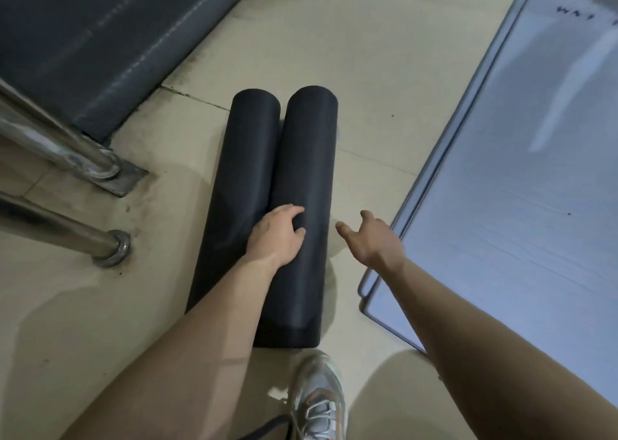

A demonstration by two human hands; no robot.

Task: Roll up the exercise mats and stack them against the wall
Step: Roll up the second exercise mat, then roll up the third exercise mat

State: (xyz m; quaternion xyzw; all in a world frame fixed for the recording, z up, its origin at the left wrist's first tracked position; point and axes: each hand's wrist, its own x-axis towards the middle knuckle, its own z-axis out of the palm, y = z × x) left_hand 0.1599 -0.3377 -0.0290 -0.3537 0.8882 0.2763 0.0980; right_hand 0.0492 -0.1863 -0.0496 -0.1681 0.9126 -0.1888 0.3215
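Finds two rolled black mats lying side by side and touching on the floor (334,55) in the centre of the frame: the left roll (240,172) and the right roll (307,158). Cups the left hand (276,235) over the right roll, fingers bent on its curve; holds the right hand (371,239) spread and empty just beside that roll, touching nothing. Looks set to lift or shift the right roll: better to bring the right hand under its far side, grip across the middle to stop any unwinding, and carry it level. Not yet rolled: the pale mat (501,188) flat along the right of the frame. Cannot see any wall to stack against, nor make out the outer flap of either roll; cannot read the writing at the pale mat's upper end. Cut off at upper left: a dark padded bench (100,38) on steel legs (67,230).
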